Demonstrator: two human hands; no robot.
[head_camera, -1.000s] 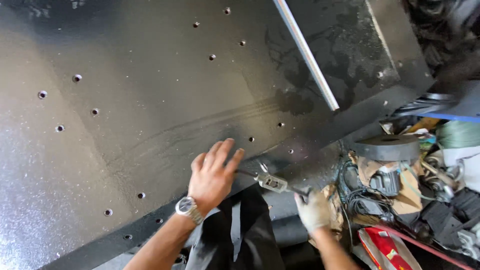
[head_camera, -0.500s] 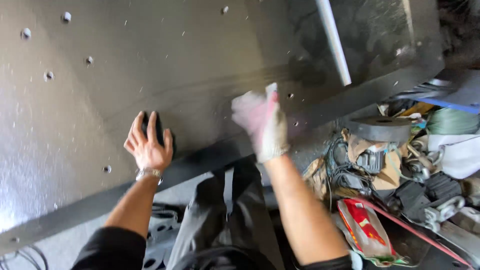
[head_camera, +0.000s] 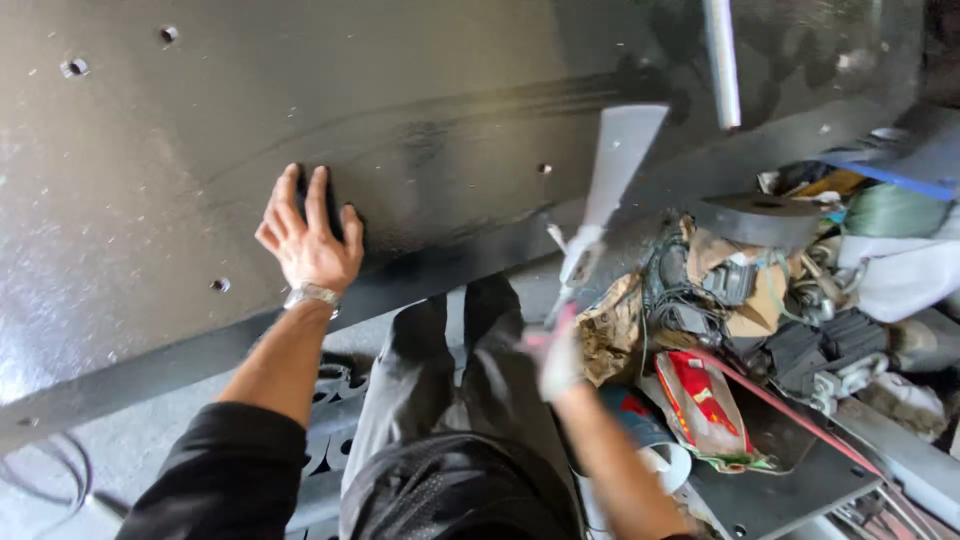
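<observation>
Two hands worked at one big dark metal plate (head_camera: 480, 130), which filled the far and left part of the view and sloped down toward the person. It was painted black, glossy in patches, and drilled with small holes (head_camera: 217, 285) set well apart. The left hand (head_camera: 308, 235) lay flat on the plate near its near edge, fingers spread, apparently covering a small dark pad (head_camera: 322, 200); pressing with an open palm seemed the way to rub or steady against the surface. Its wrist carried a watch (head_camera: 312, 295).

The right hand (head_camera: 560, 355), gloved, was off the plate and near the body, its grip pinched round the handle of a flat-bladed scraper (head_camera: 615, 175). The blade pointed up and away, blurred, its tip over the plate's near edge; whether it touched could not be told. Held that way it was ready to reach the surface.

A pale bar (head_camera: 722, 60) lay on the plate at the far right. To the right, below the plate, a heap of parts, cables and rags (head_camera: 760, 300) sat crowded together, with a red packet (head_camera: 700, 405) nearest.
</observation>
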